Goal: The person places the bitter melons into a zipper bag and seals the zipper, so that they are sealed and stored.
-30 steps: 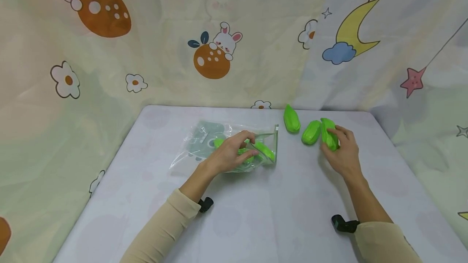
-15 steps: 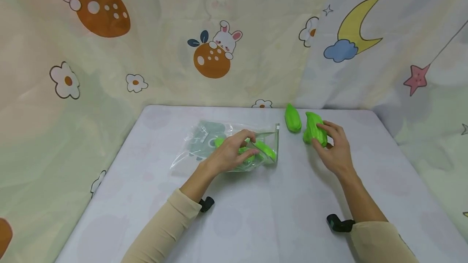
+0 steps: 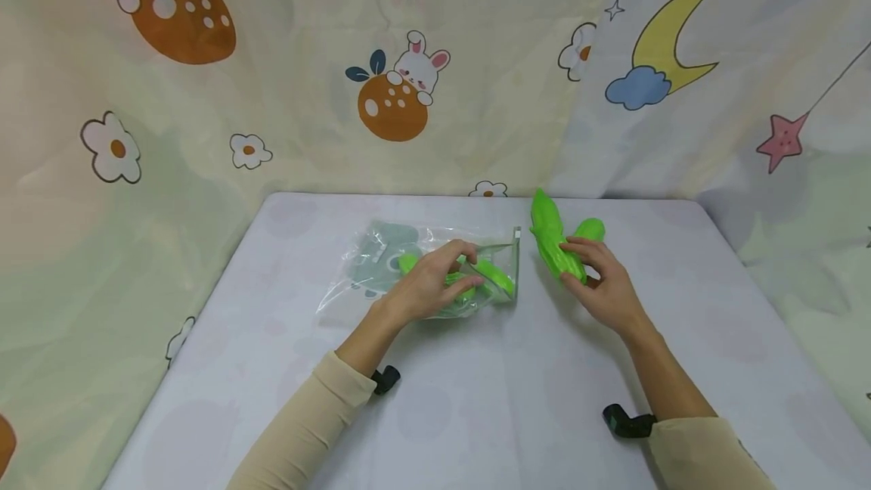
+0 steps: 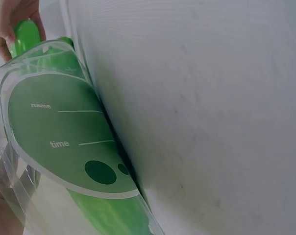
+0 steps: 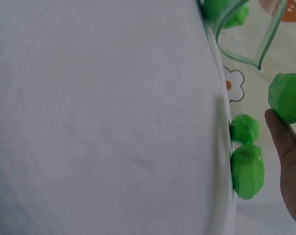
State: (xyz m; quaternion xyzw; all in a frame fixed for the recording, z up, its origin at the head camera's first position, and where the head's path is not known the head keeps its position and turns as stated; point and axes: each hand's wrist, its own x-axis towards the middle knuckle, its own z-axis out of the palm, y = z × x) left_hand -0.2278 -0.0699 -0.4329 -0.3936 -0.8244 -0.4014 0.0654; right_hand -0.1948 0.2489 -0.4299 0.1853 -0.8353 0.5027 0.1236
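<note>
My left hand [image 3: 429,282] holds the mouth of a clear zip bag [image 3: 367,301] apart, thumb and fingers at its rim. Several bright green toy vegetables [image 3: 494,277] lie inside it. In the left wrist view the bag's green label [image 4: 55,125] reads "name" and "time". Between thumb and fingers my right hand [image 3: 609,293] grips another ridged green toy vegetable [image 5: 286,97], to the right of the bag's mouth. Two more lie on the table behind it: a pointed one [image 3: 543,210], partly overlapped in the head view, and a rounder one [image 3: 590,230].
A white table [image 3: 463,399] lies beneath both hands. Behind it hangs a printed cloth [image 3: 299,89] with bunnies, flowers and a moon. Black wrist cameras are strapped at the left cuff [image 3: 386,379] and the right cuff [image 3: 627,423].
My right hand has carried the held toy vegetable leftward, past the rounder one and in front of the pointed one. The left hand and the bag have stayed put.
</note>
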